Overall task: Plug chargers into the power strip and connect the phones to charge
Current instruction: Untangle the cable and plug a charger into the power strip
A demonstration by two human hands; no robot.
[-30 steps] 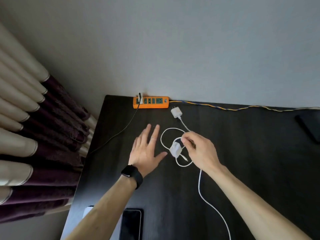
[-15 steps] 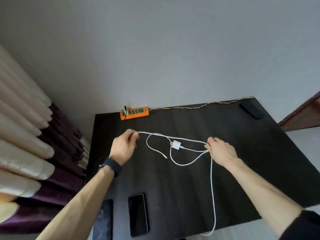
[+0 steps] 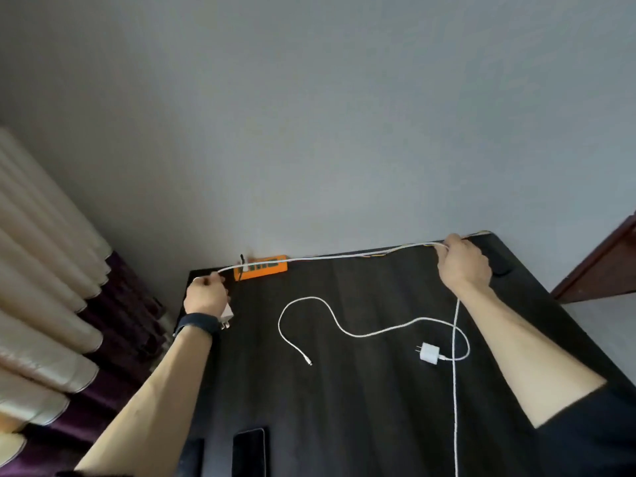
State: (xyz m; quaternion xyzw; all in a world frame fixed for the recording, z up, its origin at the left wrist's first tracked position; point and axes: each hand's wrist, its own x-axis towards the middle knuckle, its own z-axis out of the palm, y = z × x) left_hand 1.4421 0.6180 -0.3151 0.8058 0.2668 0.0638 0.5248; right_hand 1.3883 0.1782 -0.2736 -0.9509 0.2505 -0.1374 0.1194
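An orange power strip lies at the table's far left edge, with a black cable plugged in at its left end. My left hand is closed on a white charger cable; a white charger plug hangs below that hand. My right hand grips the same cable far to the right, so it stretches taut above the strip. From my right hand the cable drops to the near edge. A second white charger with its looping cable lies loose on the dark table. Two dark phones lie at the near edge.
Beige and purple curtains hang to the left of the table. A grey wall stands behind it. A dark flat object lies at the far right corner, next to my right hand. A brown wooden edge shows at right.
My hands have spread wide apart, pulling one white cable straight and lifting it off the table. The second charger and its cable have dropped free and now lie alone mid-table.
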